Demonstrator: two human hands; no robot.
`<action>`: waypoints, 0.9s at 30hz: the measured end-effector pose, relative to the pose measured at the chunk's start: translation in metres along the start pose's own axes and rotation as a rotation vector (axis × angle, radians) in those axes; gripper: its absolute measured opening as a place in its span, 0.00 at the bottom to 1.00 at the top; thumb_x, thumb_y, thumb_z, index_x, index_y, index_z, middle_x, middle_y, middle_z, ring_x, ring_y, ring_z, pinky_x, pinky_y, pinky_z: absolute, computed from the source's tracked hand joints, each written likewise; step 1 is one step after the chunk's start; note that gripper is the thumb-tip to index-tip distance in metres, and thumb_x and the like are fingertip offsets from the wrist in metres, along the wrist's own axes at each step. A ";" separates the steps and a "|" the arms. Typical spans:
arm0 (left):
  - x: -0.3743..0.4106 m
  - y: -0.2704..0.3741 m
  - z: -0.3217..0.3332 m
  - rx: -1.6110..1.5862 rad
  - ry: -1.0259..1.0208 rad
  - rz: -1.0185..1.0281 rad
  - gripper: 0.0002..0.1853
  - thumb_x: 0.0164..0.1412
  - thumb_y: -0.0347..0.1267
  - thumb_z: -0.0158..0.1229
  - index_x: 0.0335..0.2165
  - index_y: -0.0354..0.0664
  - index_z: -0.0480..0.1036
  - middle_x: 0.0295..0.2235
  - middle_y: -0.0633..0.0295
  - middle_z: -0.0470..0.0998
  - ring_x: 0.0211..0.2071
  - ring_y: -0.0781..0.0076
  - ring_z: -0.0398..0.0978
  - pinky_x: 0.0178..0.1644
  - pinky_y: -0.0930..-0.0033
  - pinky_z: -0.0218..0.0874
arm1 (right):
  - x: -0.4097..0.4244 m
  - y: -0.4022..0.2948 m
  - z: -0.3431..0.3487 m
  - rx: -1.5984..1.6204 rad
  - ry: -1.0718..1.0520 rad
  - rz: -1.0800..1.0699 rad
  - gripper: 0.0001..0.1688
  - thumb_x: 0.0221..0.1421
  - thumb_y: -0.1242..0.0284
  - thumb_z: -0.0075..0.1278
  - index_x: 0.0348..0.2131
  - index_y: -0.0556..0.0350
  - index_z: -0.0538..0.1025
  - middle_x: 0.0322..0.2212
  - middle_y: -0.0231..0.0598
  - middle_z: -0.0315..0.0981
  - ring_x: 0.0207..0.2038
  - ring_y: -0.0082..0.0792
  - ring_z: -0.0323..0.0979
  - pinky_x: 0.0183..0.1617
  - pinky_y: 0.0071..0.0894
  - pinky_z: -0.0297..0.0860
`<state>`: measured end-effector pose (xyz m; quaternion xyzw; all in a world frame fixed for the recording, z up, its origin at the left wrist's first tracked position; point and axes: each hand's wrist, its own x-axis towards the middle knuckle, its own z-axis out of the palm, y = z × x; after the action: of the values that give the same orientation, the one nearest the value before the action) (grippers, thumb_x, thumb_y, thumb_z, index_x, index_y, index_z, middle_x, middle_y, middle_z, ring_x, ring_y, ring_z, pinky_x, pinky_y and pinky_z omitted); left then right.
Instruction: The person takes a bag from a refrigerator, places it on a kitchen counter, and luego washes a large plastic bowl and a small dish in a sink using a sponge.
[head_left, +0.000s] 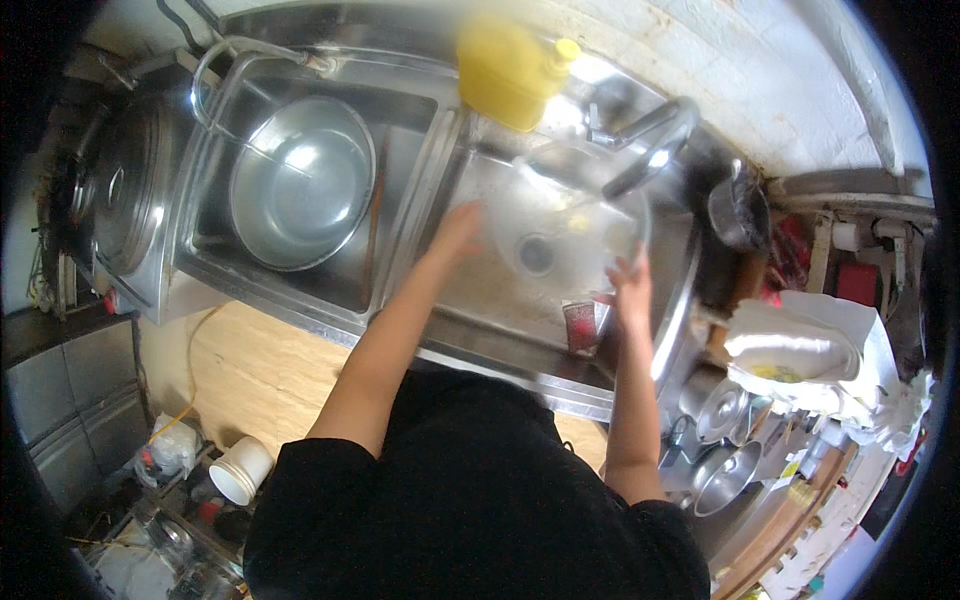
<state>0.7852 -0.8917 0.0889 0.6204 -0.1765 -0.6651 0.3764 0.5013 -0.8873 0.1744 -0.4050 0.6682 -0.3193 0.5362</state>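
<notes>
Two hands reach into the right basin of a steel sink (487, 300). My left hand (459, 231) is at the left side of a blurred, translucent round shape, perhaps a clear bowl (559, 217), over the drain. On its right side is my right hand (631, 283), fingers spread. Blur hides whether either hand grips it. Small yellow bits show through it. A red and clear packet (580, 328) lies just left of my right hand. Behind the basin stands a yellow plastic jug (502, 75), beside a chrome faucet (652, 142). In the left basin sits a large metal bowl (304, 184).
A thin brown stick (374, 217) leans beside the metal bowl. A large round lid (127, 187) is at the far left. A small pot (739, 210) stands right of the sink, with a white-lined tray (795, 352) and steel pans (724, 480) nearer. A white bucket (244, 469) lies tilted at lower left.
</notes>
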 end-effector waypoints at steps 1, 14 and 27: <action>-0.009 0.003 -0.004 -0.030 0.002 -0.023 0.29 0.55 0.49 0.40 0.49 0.42 0.56 0.46 0.60 0.61 0.45 0.65 0.61 0.40 0.57 0.58 | 0.003 0.010 0.007 0.026 -0.042 -0.003 0.39 0.46 0.77 0.40 0.56 0.44 0.43 0.49 0.57 0.51 0.46 0.47 0.61 0.25 0.31 0.73; -0.058 -0.008 -0.020 0.032 0.038 0.039 0.40 0.53 0.57 0.36 0.52 0.36 0.49 0.52 0.52 0.53 0.53 0.58 0.51 0.51 0.55 0.48 | 0.017 0.061 -0.002 0.405 -0.209 0.303 0.46 0.36 0.82 0.37 0.56 0.45 0.42 0.49 0.56 0.51 0.44 0.49 0.63 0.22 0.36 0.71; -0.067 0.022 -0.029 0.284 0.163 0.286 0.18 0.54 0.41 0.47 0.37 0.37 0.66 0.36 0.60 0.69 0.37 0.73 0.66 0.40 0.72 0.58 | 0.033 0.056 -0.019 0.470 -0.221 0.337 0.49 0.33 0.84 0.38 0.56 0.48 0.41 0.51 0.57 0.48 0.43 0.49 0.64 0.25 0.37 0.71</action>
<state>0.8154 -0.8512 0.1458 0.6875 -0.3234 -0.5211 0.3889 0.4680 -0.8906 0.1152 -0.1859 0.5715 -0.3256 0.7300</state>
